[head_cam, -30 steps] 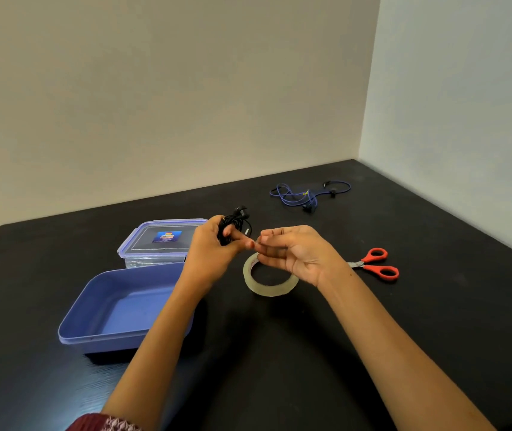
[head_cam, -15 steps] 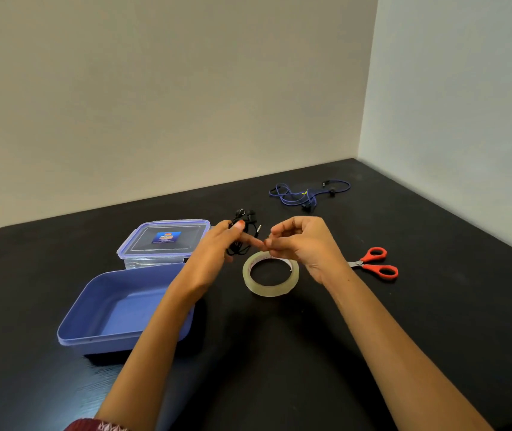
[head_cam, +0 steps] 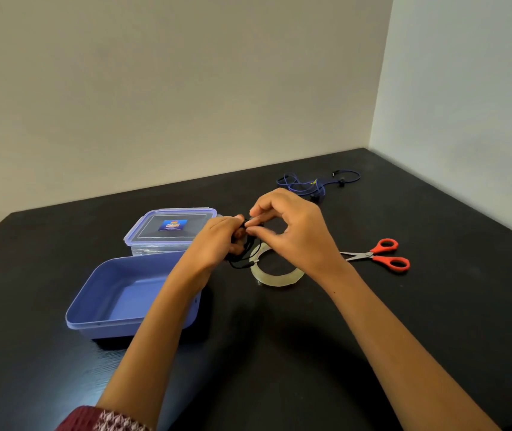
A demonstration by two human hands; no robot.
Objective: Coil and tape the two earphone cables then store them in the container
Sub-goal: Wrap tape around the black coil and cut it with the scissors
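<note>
Container (head_cam: 108, 324): open blue tub at the left of the table (head_cam: 435, 306), nothing visible inside. Just behind it is a clear box with a clipped lid (head_cam: 171, 228).

Your left hand (head_cam: 217, 241) grips the black earphone cable (head_cam: 242, 261), which is bunched into a small coil and held above the table between the tub and the tape roll (head_cam: 276, 279). A few loops hang below your fingers.

Your right hand (head_cam: 295, 234) meets it, with thumb and forefinger pinching at the top of that same coil. Whether a strip of tape sits between them is too small to tell.

The tape roll lies flat just under both hands. The blue earphone cable (head_cam: 307, 185) is loose and uncoiled, well back toward the wall. The scissors (head_cam: 382, 258) rest at the right, near the roll.

Judgement: the first cable is coiled and its taping looks underway but not confirmed. Left for you to do: finish that wrap and drop the coil in the tub, then coil, tape and store the blue cable. Roughly a third done.
</note>
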